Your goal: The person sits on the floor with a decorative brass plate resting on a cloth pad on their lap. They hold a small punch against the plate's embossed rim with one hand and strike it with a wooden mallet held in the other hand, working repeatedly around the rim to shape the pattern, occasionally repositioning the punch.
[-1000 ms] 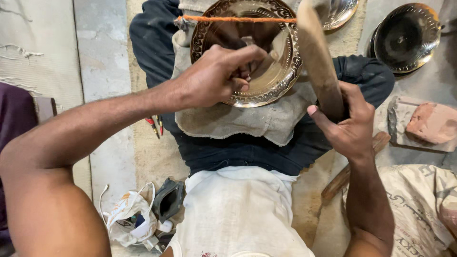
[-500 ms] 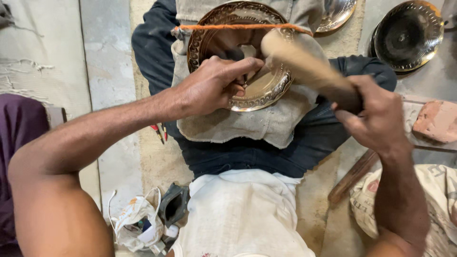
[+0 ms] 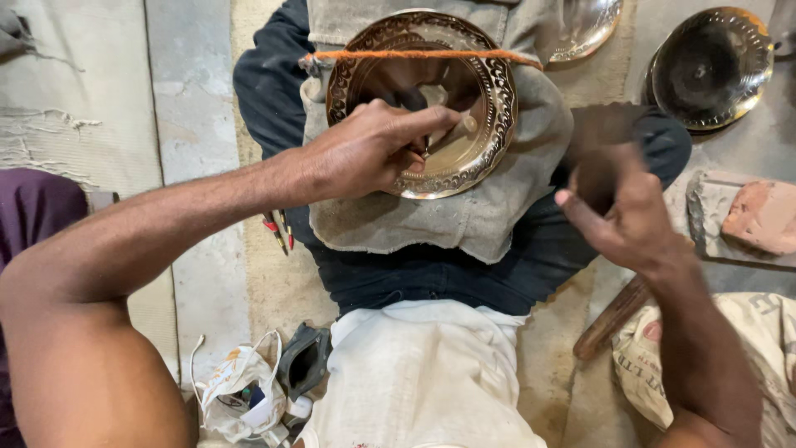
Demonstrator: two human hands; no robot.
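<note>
Head view: our left hand pinches a thin metal punch against the round, embossed brass plate. Our right hand is blurred, gripping a dark mallet handle.

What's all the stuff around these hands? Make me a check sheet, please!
Surface: grey cloth over the lap, floor beneath.
Job's things: brass plate on the cloth, orange cord across its top; thin tool under the left hand.
Clutter: red pencils, white bag, brick, wooden stick.
Hands: left pinches the tool on the plate; right hand blurred, grips a dark handle.
Cables: white string by the bag.
Surroundings: two more metal plates on the floor.
</note>
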